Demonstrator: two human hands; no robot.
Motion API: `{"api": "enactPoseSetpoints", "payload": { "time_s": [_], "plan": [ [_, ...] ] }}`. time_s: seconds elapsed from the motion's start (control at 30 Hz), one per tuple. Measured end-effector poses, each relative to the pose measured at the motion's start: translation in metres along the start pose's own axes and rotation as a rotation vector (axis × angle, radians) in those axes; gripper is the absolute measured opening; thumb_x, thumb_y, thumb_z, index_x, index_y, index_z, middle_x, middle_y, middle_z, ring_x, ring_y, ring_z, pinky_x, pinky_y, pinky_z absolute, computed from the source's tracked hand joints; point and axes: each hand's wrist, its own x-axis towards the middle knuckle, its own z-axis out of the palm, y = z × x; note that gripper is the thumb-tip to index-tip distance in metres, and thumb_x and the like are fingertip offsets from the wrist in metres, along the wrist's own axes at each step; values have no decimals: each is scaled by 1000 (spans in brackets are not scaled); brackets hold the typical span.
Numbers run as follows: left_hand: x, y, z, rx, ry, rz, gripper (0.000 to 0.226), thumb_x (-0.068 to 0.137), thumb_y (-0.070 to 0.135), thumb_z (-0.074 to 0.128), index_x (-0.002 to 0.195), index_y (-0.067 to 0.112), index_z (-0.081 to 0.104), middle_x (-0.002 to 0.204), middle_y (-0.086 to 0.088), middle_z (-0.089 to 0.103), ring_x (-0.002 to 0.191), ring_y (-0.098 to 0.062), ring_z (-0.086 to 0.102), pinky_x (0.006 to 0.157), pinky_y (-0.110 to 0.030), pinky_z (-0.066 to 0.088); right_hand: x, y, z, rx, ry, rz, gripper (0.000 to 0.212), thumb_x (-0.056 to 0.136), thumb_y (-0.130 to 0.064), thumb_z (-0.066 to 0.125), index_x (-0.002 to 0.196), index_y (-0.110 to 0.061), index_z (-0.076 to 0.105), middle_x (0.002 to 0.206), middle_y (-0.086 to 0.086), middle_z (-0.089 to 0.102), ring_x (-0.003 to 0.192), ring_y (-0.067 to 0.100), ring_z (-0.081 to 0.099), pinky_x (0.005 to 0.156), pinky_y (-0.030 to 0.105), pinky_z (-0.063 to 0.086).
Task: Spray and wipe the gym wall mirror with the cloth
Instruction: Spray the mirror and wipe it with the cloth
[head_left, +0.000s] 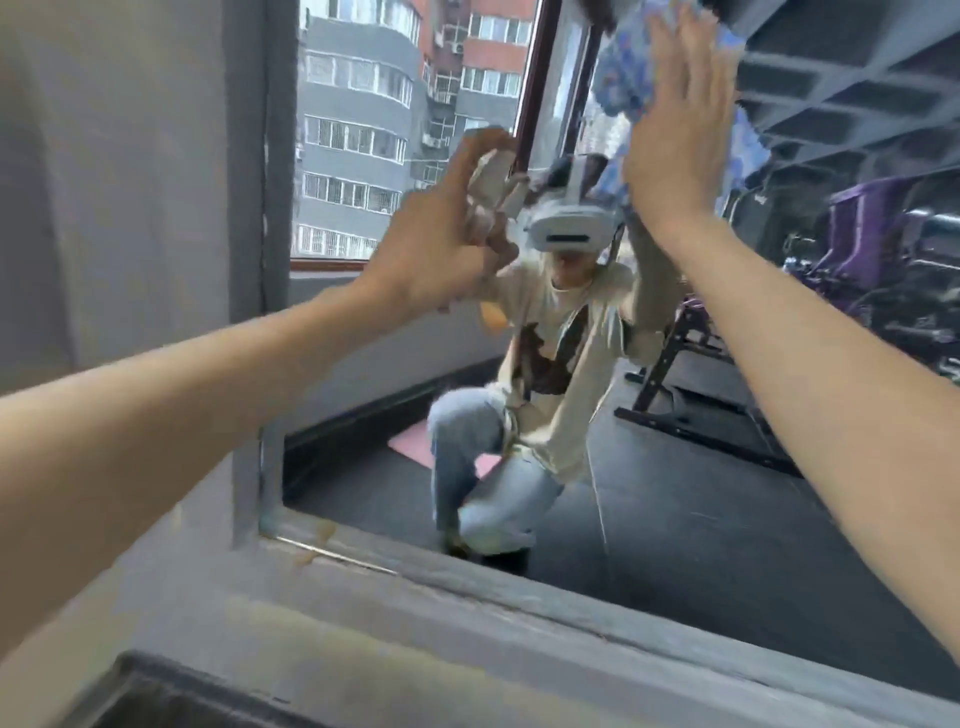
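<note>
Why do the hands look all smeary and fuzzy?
In the head view, the left hand gripping the white spray bottle and the right hand pressing the blue patterned cloth on the wall mirror show motion blur; daylight is soft, with no harsh glare.

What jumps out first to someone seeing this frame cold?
Two bare forearms reach up to a large wall mirror. The right hand, top right, presses a blue-and-white patterned cloth flat against the glass. The left hand, centre left, grips a pale spray bottle aimed at the mirror, which reflects the crouching person and purple gym equipment.
</note>
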Motion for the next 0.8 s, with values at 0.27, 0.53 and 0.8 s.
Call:
{"api": "enactPoseSetpoints", "payload": {
  "time_s": [0.27, 0.53, 0.8],
  "plan": [
    [82, 58, -23, 34, 0, 246, 73, 74, -5, 51, 136, 29, 37, 76, -27, 60, 38, -14, 47, 42, -29, 47, -68, -8, 16, -43, -252, -740, 70, 83, 6, 31, 150, -16, 32, 155, 11, 34, 145, 27, 27, 119, 49, 22],
    [149, 82, -44, 52, -49, 354, 69, 80, -3, 60, 134, 33, 37, 73, -14, 60, 45, -13, 54, 42, -22, 45, 56, 89, -56, -74, 287, 620, 57, 100, -12, 40, 154, -12, 21, 162, 12, 14, 150, 28, 10, 121, 47, 9],
    [187, 143, 16, -36, -9, 399, 65, 70, 9, 63, 125, 35, 38, 70, -6, 58, 49, -10, 52, 43, -15, 37, 84, 107, -49, -117, 147, -97, 50, 100, -33, 34, 149, -23, 36, 157, 8, 32, 146, 28, 25, 118, 35, 7]
  ]
}}
